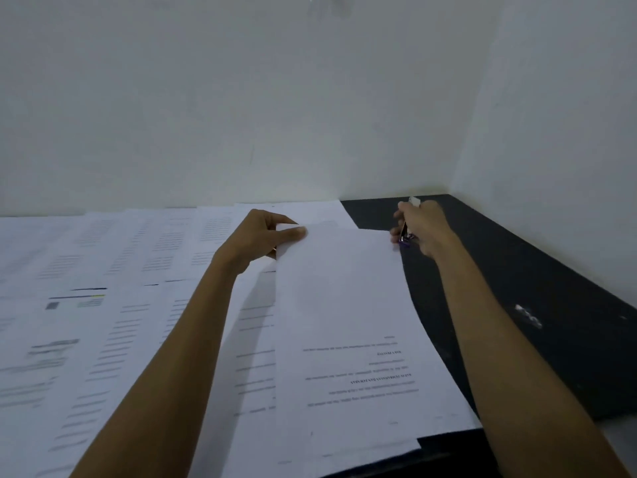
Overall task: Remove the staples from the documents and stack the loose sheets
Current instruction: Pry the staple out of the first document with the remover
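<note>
Bare black table lies open on the right, up to the white corner walls that close it off. Overlapping white printed paper sheets cover the whole left and middle.

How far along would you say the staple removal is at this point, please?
Done: loose sheets spread over the table's left side. In hand: the left hand pinches the document's far corner; the right hand holds a staple remover at the other. Left: stacking.

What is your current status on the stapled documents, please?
Left hand pinching top sheet at far corner. Right hand shut on staple remover at other corner. Loose sheets spread left; nothing blocking.
</note>
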